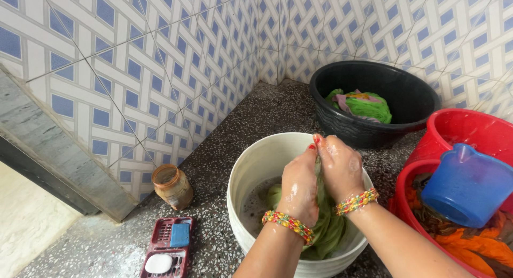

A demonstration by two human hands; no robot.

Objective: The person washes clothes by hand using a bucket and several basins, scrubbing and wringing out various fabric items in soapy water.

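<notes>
Head view: a wet green cloth [326,230] is squeezed between the left hand [299,190] and the right hand [339,168], both closed tight on it, over a white bucket [251,171] of soapy water. A black tub [406,91] with clothes is seen far right. A blue jug [467,184] sits in a red tub [414,174] at the right. A brown jar [172,186] and a red soap tray [166,248] are on the floor at the left.
</notes>
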